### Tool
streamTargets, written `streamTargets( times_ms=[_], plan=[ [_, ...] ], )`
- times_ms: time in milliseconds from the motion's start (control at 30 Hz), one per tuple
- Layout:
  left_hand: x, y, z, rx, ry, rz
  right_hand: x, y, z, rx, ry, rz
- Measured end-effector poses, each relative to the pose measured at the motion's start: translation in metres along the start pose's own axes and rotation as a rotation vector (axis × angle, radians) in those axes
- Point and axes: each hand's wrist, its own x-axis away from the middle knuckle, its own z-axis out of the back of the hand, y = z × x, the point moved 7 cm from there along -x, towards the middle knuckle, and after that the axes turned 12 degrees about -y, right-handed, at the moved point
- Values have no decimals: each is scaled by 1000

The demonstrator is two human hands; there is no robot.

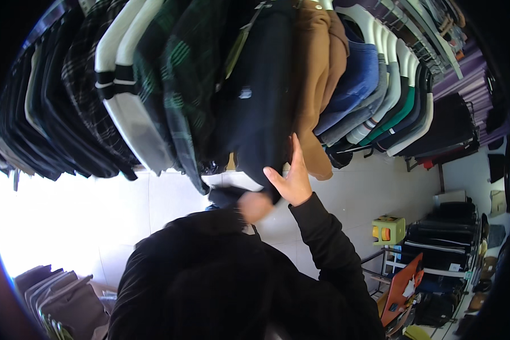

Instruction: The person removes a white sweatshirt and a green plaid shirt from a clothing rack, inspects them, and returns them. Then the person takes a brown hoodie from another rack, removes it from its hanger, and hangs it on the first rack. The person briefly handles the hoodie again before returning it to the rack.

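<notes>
A dark garment with long sleeves (259,97) hangs on the rack in front of me, a tag hanging at its upper left. My right hand (292,178) lies against its lower right edge, fingers up and thumb spread, close to a brown garment (312,85). My left hand (255,207), blurred, is at the bottom of the dark sleeve; whether its fingers grip the cloth cannot be told. Left of the dark garment hangs a dark green patterned one (180,85). Both my arms are in black sleeves.
Garments on white hangers, among them a blue one (357,76), fill the rack on both sides. A green stool (389,230), an orange-topped table (401,289) and racks of dark clothes stand at the lower right. Folded trousers (70,301) are at the lower left.
</notes>
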Motion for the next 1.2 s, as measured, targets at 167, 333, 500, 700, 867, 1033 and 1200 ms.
streamTargets(
  times_ms=[167,333,500,700,867,1033,1200],
  plan=[
    [-31,57,4,224,-70,-370,8,-14,105,322,286,-215],
    [33,-128,172,-286,521,385,2,-8,260,893,277,-237],
    [136,-255,236,504,1031,373,-13,5,318,1142,344,-491],
    [153,-261,224,419,924,284,8,4,311,1137,446,-655],
    [157,-259,219,561,844,306,30,-2,298,1126,506,-669],
    [151,-242,215,518,754,289,38,-13,267,1023,564,-703],
    [145,-220,212,468,723,208,49,-14,255,964,522,-606]
  ],
)
